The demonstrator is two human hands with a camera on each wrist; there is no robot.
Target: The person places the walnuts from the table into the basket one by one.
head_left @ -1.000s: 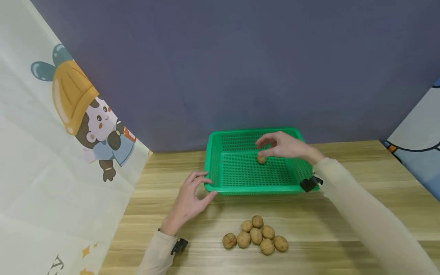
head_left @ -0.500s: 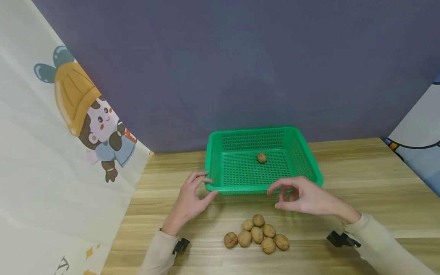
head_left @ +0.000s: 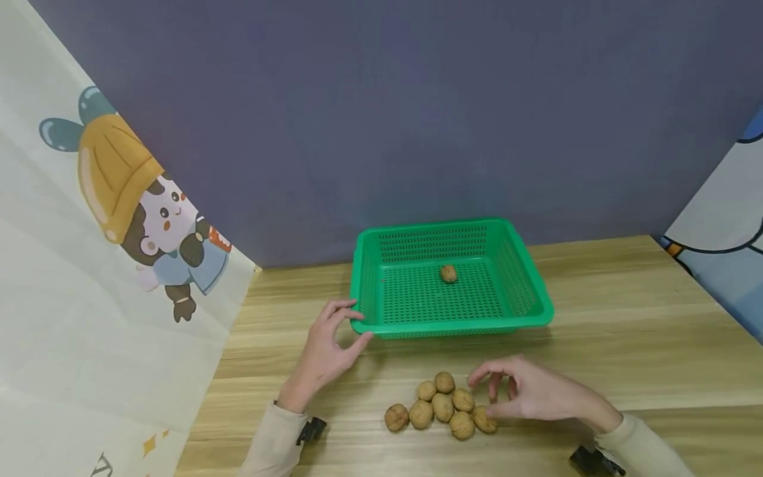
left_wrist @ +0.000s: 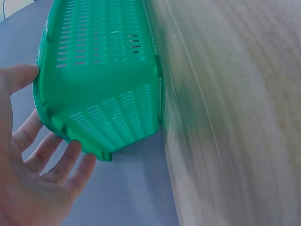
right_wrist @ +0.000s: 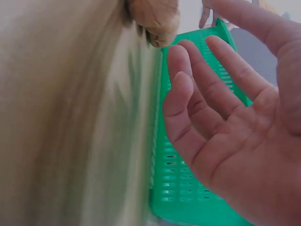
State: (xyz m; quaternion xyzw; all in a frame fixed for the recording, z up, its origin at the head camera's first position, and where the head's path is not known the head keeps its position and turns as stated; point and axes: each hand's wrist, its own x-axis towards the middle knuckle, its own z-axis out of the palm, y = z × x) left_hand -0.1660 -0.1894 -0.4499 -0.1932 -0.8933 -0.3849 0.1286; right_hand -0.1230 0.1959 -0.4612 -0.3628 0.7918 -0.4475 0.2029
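My left hand (head_left: pixel 324 351) holds the near left corner of a green plastic basket (head_left: pixel 453 324), thumb at the front rim and fingertips over the left rim. The left wrist view shows the thumb and fingers (left_wrist: pixel 61 162) spread around that corner. One walnut (head_left: pixel 448 273) lies on the basket's floor. In front of the basket sits a cluster of several walnuts (head_left: pixel 442 407) on the table. My right hand (head_left: pixel 536 391) hovers at the right side of this cluster with thumb and fingers apart, thumb tip overlapping the rightmost walnut (head_left: pixel 485 420). In the right wrist view its palm (right_wrist: pixel 244 155) holds nothing.
The wooden table (head_left: pixel 626 318) meets a dark blue-grey backdrop (head_left: pixel 417 119) just behind the basket. A white panel with a cartoon figure (head_left: pixel 173 225) stands on the left, and another printed panel (head_left: pixel 724 218) on the right.
My right hand has come away from over the basket, leaving the walnut inside, and has moved back toward me to the walnut cluster. My left hand stays at the basket's corner.
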